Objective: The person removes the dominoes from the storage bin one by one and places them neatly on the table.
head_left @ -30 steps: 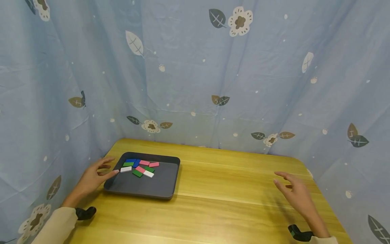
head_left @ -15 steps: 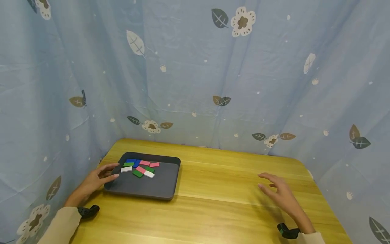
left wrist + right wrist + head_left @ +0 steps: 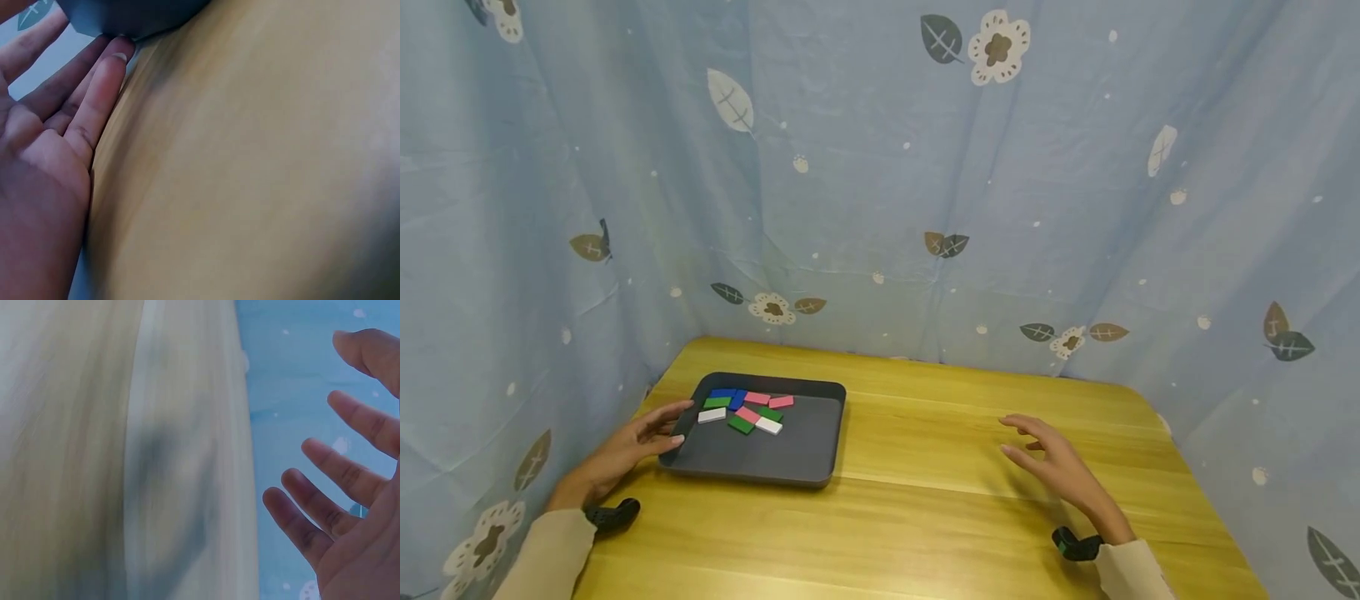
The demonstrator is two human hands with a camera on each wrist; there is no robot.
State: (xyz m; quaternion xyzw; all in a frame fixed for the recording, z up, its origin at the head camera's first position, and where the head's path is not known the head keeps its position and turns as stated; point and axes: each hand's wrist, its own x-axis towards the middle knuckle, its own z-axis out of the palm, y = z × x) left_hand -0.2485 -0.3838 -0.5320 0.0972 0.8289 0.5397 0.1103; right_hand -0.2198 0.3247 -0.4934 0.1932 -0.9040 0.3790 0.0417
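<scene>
A dark grey rectangular tray (image 3: pixel 737 467) stands on the left of the table, with several small rectangular blocks in blue, green, pink and white, among them a white block (image 3: pixel 712 415), lying in its back left part. My left hand (image 3: pixel 625 450) holds the tray's left edge, thumb over the rim. In the left wrist view, fingers (image 3: pixel 103 94) reach the tray's underside (image 3: pixel 125 15). Over the right part of the table hovers my right hand (image 3: pixel 1056 467), holding nothing. The right wrist view shows its fingers (image 3: pixel 350 478) spread and loosely bent.
The yellow wooden table (image 3: pixel 925 517) extends from the tray to beneath the right hand. A blue patterned curtain (image 3: pixel 865 167) encloses the table at the back and both sides. Dark camera mounts sit on both wrists, such as the left mount (image 3: pixel 613 517).
My right hand has moved left across the table, toward the tray. My left hand has closed in on the tray's left edge and taken hold of it. The blocks keep their arrangement.
</scene>
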